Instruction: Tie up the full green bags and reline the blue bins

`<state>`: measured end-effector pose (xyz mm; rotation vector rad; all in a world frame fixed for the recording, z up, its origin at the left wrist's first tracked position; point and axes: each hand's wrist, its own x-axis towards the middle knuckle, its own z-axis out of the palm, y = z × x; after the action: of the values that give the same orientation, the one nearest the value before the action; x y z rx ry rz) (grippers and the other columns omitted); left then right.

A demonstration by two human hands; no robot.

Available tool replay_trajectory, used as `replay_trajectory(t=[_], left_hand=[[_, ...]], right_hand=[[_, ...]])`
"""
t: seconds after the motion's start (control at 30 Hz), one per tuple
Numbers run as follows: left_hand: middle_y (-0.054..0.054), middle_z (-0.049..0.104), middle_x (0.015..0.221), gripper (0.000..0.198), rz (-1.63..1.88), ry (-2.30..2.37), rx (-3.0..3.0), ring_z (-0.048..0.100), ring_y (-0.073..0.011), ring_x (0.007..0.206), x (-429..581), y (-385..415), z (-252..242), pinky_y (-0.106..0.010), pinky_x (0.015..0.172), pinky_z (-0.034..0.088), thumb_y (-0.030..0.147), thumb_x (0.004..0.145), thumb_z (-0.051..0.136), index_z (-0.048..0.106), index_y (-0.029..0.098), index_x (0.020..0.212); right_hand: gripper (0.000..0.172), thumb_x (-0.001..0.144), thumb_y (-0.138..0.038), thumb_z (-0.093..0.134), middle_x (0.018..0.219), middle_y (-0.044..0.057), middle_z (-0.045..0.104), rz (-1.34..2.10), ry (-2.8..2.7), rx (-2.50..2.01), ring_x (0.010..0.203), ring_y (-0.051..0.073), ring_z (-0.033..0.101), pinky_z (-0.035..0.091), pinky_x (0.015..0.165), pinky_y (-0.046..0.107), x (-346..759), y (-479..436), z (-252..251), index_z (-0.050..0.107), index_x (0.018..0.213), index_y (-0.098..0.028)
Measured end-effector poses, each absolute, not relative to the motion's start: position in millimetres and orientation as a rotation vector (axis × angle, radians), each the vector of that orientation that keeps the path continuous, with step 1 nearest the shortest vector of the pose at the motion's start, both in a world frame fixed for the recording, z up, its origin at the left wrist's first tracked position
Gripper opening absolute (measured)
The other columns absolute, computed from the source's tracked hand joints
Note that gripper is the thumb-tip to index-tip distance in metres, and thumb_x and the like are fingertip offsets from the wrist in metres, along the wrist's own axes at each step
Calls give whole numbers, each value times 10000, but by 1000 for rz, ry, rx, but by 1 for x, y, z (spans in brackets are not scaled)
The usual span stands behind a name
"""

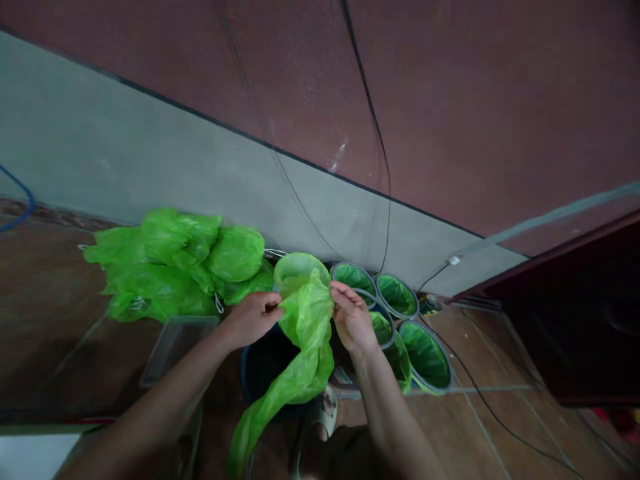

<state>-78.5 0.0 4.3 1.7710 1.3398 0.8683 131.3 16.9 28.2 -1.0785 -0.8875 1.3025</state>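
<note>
A long, thin, bright green net bag (307,310) is stretched between my two hands, its rounded upper end facing the wall. My left hand (254,318) is closed in a pinch on the left edge of the bag. Opposite it, my right hand (353,319) pinches the right edge between thumb and fingers. The rest of the bag hangs twisted, trailing down and to the left over a dark tub (265,363). Part of the tub is hidden behind the bag.
Left along the wall lies a pile of green net bags (173,267) with white ties. A clear plastic tray (175,343) is in front of it. Several round grey-rimmed hoops with green netting (425,353) stand at right. A black cable (480,393) crosses the tiles.
</note>
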Motion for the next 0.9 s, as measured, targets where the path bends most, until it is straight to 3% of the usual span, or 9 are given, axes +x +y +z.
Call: replay_trajectory(t=[0.1,0.23,0.37,0.43,0.5,0.6,0.63,0.7,0.9], left_hand=[[46,502,540,228,877,1481,1754,467,-130,548,-75,1,4,-254,552,329,336,789,494,538,207,605],[29,570,562,201,856,1622,1735,524,-149,559,-64,1,0,-267,567,357,330,777,504,557,211,624],[10,642,619,186,827,1620,1749,558,-163,580,-47,0,-5,-273,566,386,337,770,510,623,211,693],[15,630,597,190,786,1601,1785,544,-158,557,-38,-2,-7,-269,554,380,339,768,506,622,211,690],[23,597,552,207,736,1588,1832,526,-154,531,-32,-3,-8,-263,540,362,350,775,502,593,216,646],[11,616,568,211,698,1638,1886,550,-167,553,-31,-1,-8,-264,548,358,368,778,518,594,223,647],[3,638,596,199,702,1686,1897,567,-174,574,-33,1,-8,-266,559,365,370,776,526,608,226,666],[-11,678,658,182,722,1797,1905,599,-188,623,-40,6,-8,-269,583,381,370,776,533,634,233,710],[-54,733,878,201,819,1914,1839,667,-240,809,-55,15,-17,-318,728,477,345,776,543,671,230,881]], right_hand=[[381,674,-404,800,887,11,691,1194,-807,-1182,651,105,591,483,623,248,149,2,10,672,971,-203],[489,751,-482,729,1099,80,670,1046,-1000,-1269,866,170,650,533,778,317,153,-23,-5,618,1134,-198],[855,676,-442,811,1349,132,566,834,-1403,-1322,1191,264,573,473,1012,406,145,-38,-8,446,1413,-211],[973,626,-422,844,1366,140,560,759,-1509,-1387,1238,288,547,450,1046,416,141,-39,-11,394,1459,-197],[842,689,-393,789,1276,116,628,733,-1511,-1435,1158,272,602,484,987,389,143,-34,-16,434,1428,-200],[341,834,-303,585,1005,50,721,753,-1448,-1432,910,215,669,519,824,322,156,-21,-23,638,1157,-208],[248,851,-288,539,919,36,723,764,-1419,-1418,833,200,663,515,772,305,162,-16,-25,672,1041,-202],[208,857,-310,524,815,24,708,785,-1348,-1379,739,179,634,498,705,286,175,-9,-26,684,901,-184],[225,785,-390,626,731,8,665,866,-1104,-1284,646,142,564,457,633,259,190,0,-23,659,798,-168]])
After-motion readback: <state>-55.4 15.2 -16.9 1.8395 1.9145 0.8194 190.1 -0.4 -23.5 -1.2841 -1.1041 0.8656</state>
